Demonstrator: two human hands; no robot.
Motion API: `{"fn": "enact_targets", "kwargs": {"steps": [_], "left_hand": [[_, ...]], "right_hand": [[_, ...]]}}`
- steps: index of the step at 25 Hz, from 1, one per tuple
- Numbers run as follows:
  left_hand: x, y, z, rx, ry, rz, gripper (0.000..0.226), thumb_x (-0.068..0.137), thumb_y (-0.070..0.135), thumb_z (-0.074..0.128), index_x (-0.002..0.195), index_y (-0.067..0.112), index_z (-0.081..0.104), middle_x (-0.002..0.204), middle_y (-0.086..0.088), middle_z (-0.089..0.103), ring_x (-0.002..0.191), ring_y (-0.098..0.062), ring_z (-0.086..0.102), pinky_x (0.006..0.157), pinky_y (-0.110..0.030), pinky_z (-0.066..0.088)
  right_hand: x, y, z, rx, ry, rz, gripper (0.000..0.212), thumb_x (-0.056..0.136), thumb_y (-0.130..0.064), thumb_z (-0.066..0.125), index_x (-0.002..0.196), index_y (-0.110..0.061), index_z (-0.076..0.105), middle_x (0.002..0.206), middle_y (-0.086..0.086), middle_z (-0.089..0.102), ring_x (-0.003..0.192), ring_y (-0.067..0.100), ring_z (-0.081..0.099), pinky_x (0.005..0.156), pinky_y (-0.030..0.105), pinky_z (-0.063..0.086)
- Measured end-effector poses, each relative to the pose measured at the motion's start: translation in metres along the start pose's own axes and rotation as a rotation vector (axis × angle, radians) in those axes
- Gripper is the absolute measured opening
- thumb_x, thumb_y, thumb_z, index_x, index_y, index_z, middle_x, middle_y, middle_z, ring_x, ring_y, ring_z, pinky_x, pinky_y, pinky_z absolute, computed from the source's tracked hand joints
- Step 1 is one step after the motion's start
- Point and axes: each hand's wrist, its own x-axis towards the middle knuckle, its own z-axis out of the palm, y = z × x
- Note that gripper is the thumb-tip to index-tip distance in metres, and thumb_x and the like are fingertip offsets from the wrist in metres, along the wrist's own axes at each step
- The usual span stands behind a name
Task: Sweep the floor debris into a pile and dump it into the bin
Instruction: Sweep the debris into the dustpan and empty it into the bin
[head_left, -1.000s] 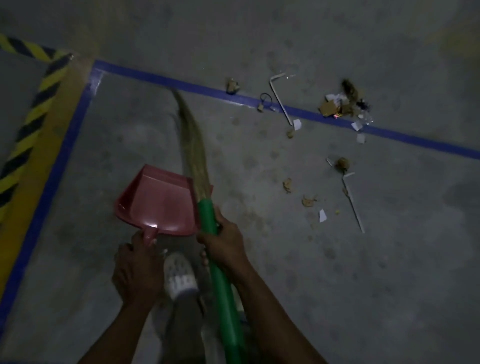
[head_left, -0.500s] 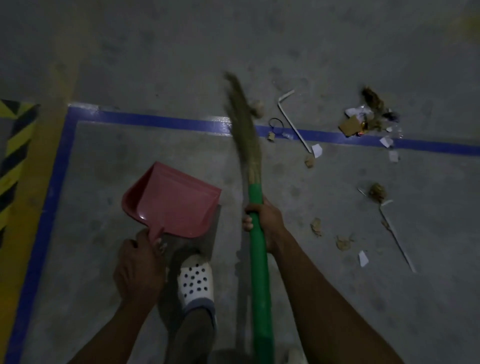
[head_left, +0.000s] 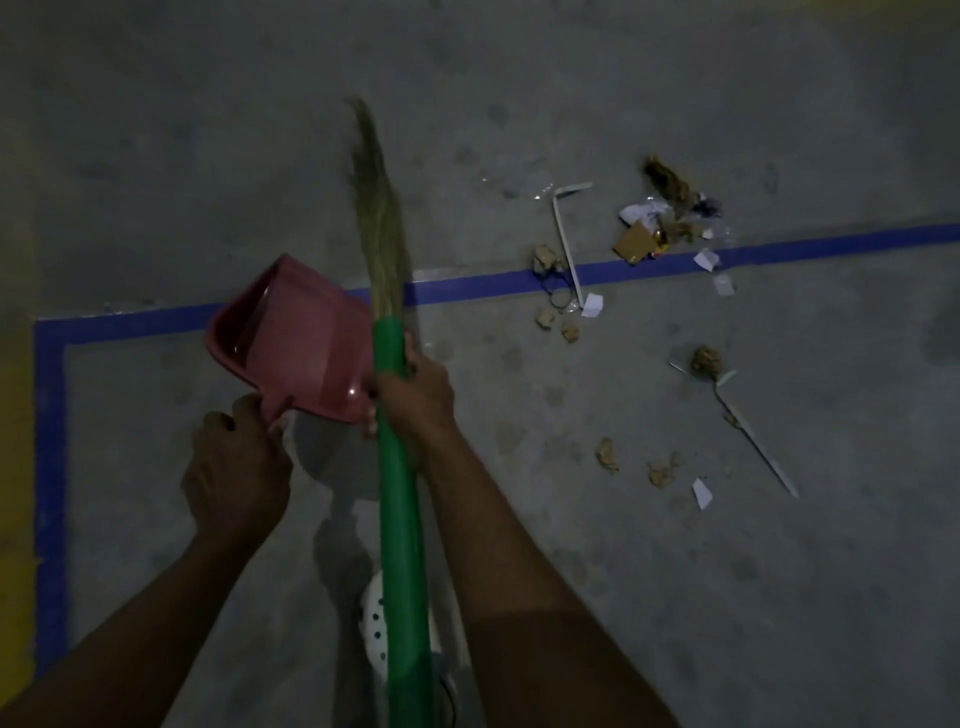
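Observation:
My right hand (head_left: 415, 395) grips the green handle of a broom (head_left: 400, 499) just below its straw head (head_left: 376, 202), which points away across the blue floor line. My left hand (head_left: 236, 467) holds the handle of a red dustpan (head_left: 296, 338), lifted off the floor left of the broom. Debris lies to the right: a clump of cardboard, paper and dark scraps (head_left: 660, 218), a white bent strip (head_left: 566, 239), brown crumbs (head_left: 558, 322) and a long white strip (head_left: 753, 431). No bin is in view.
Grey concrete floor with a blue tape line (head_left: 779, 249) running across and turning down the left side (head_left: 49, 467). A yellow band (head_left: 13, 467) lies beyond it at the far left. My white perforated shoe (head_left: 376, 629) shows under the broom handle.
The view has turned, so the debris sits further right and the blue line lies flatter. The broom head has swung right past the line. The dustpan has risen beside the broom.

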Motion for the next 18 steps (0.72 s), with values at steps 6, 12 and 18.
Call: {"fn": "enact_targets", "kwargs": {"steps": [6, 12, 18], "left_hand": [[0.030, 0.030, 0.036, -0.019, -0.026, 0.114, 0.032, 0.094, 0.021, 0.057, 0.121, 0.005, 0.051, 0.098, -0.029, 0.051, 0.089, -0.046, 0.053, 0.064, -0.044, 0.036], [0.029, 0.074, 0.014, -0.021, -0.100, 0.178, 0.034, 0.094, 0.023, 0.056, 0.122, 0.005, 0.052, 0.100, -0.028, 0.053, 0.092, -0.045, 0.054, 0.067, -0.047, 0.042], [0.043, 0.115, 0.010, 0.025, -0.064, 0.226, 0.034, 0.097, 0.030, 0.053, 0.123, 0.008, 0.050, 0.104, -0.026, 0.053, 0.094, -0.044, 0.053, 0.069, -0.048, 0.044]], "right_hand": [[0.070, -0.001, -0.066, 0.363, 0.142, 0.073, 0.018, 0.081, 0.006, 0.059, 0.081, -0.011, 0.058, 0.064, 0.015, 0.055, 0.042, 0.019, 0.048, 0.043, 0.026, 0.042], [-0.061, 0.004, -0.074, 0.531, 0.126, 0.050, 0.062, 0.088, 0.003, 0.064, 0.096, -0.059, 0.066, 0.063, 0.008, 0.058, 0.047, 0.020, 0.049, 0.046, 0.029, 0.045], [0.030, -0.028, -0.071, 0.379, 0.116, 0.063, 0.052, 0.084, 0.003, 0.060, 0.119, -0.035, 0.063, 0.063, 0.011, 0.058, 0.044, 0.020, 0.050, 0.046, 0.030, 0.045]]}}
